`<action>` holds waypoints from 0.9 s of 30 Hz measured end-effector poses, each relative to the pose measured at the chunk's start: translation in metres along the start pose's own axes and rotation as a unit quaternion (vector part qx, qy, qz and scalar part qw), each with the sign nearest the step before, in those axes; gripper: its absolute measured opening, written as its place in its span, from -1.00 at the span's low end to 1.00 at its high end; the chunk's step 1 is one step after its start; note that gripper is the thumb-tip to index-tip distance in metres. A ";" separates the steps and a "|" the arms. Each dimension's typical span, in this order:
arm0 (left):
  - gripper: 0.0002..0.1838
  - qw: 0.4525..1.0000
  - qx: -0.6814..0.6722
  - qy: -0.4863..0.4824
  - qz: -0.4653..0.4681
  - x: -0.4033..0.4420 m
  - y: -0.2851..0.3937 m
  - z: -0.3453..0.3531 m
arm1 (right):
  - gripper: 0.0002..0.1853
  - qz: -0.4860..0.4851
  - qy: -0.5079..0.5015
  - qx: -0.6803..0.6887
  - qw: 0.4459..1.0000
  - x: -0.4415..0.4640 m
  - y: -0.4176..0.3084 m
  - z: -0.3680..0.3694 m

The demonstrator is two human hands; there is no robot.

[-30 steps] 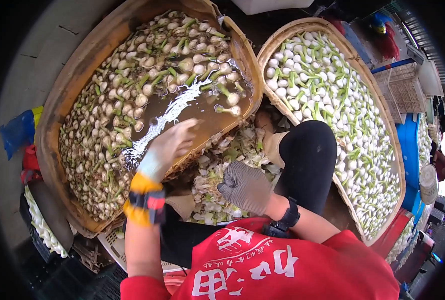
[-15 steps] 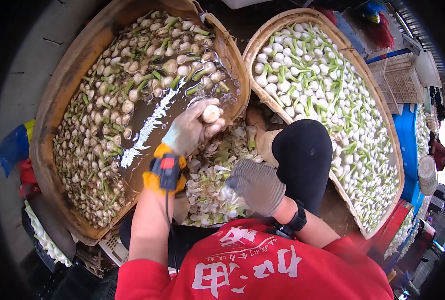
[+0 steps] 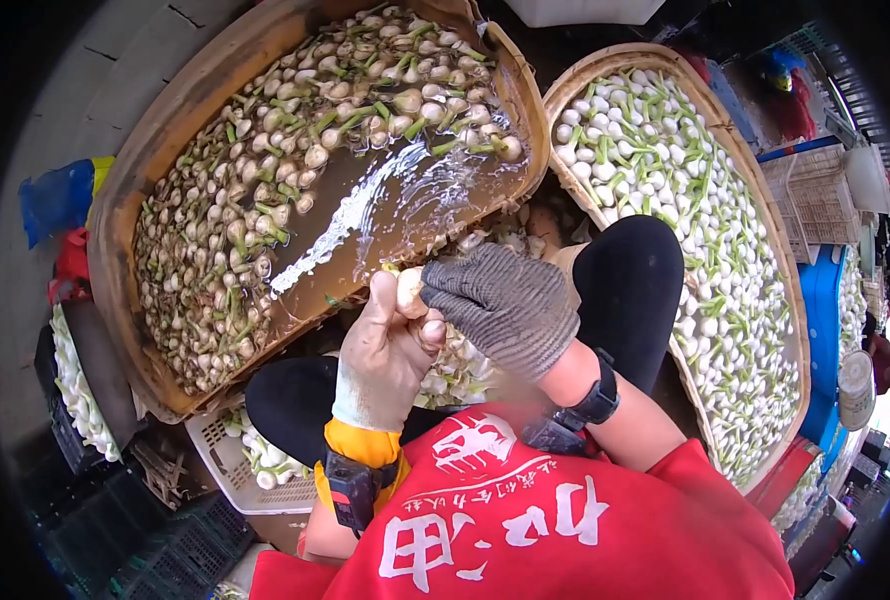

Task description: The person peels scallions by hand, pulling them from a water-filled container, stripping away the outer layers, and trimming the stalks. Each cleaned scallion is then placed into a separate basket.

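My left hand (image 3: 377, 365), in a thin whitish glove, grips a garlic bulb (image 3: 411, 292) between thumb and fingers. From the other side my right hand (image 3: 505, 305), in a grey ribbed knit glove, closes its fingertips on the same bulb. The right palm side is hidden, so I cannot tell whether it also holds a tool. Just beyond the hands is a large brown tub (image 3: 115, 250) of murky water, where many unpeeled garlic bulbs (image 3: 240, 195) float. Peeled skins (image 3: 457, 372) are heaped below the hands, between my knees.
At the right stands a second large tub (image 3: 555, 85) full of white garlic with green stems (image 3: 705, 250). A white basket (image 3: 295, 497) with some garlic sits by my left leg. Dark crates (image 3: 180, 555) are at lower left, a pale crate (image 3: 815, 195) at far right.
My left hand has come back from the tub edge toward my body with the bulb. My right hand has risen from the skins and now meets it. The view has shifted slightly.
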State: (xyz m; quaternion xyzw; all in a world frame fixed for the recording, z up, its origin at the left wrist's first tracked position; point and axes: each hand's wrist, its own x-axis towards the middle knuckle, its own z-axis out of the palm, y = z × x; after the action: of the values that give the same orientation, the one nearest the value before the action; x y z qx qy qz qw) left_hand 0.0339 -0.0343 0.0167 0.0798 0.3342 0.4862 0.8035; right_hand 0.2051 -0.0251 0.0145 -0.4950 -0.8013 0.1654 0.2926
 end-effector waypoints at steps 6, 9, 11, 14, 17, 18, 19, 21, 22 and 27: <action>-0.53 0.998 0.024 -0.050 0.007 -0.021 0.000 -0.002 | -0.90 0.061 0.003 0.072 0.996 -0.004 -0.028 -0.002; -0.47 0.999 0.015 -0.046 0.020 -0.035 0.004 -0.001 | -0.89 0.054 -0.017 0.096 0.994 -0.003 -0.040 -0.001; -0.45 0.999 0.035 -0.001 0.027 -0.043 0.007 0.016 | -0.87 0.011 0.035 0.072 0.997 -0.009 -0.045 0.010; -0.41 0.963 0.219 0.051 0.145 -0.056 0.005 0.031 | -0.85 -0.004 0.010 0.115 0.993 -0.009 -0.060 0.001; -0.39 0.970 0.236 -0.015 0.056 -0.065 0.018 0.018 | -0.84 0.127 0.069 0.192 0.971 0.019 -0.046 -0.028; -0.39 0.970 0.235 -0.016 0.059 -0.068 0.016 0.018 | -0.86 0.134 0.210 0.107 0.962 0.035 -0.033 -0.031; -0.38 0.969 0.235 -0.020 0.074 -0.072 0.015 0.017 | -0.86 0.112 0.278 0.056 0.952 0.043 -0.005 -0.035; -0.40 0.965 0.239 -0.020 0.105 -0.076 0.012 0.012 | -0.82 0.206 0.238 0.130 0.940 0.042 0.013 -0.042; -0.40 0.965 0.238 -0.019 0.109 -0.078 0.010 0.012 | -0.81 0.198 0.217 0.183 0.938 0.032 0.006 -0.041; -0.48 0.918 0.354 -0.008 0.181 -0.076 0.003 -0.005 | -0.61 0.211 -0.004 0.415 0.885 0.000 -0.054 -0.011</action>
State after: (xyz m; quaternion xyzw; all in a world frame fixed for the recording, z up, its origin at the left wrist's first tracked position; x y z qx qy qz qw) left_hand 0.0055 -0.0975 0.0489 0.4217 0.4577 0.4729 0.6237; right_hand 0.1749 -0.0503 0.0529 -0.4853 -0.5369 0.5427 0.4263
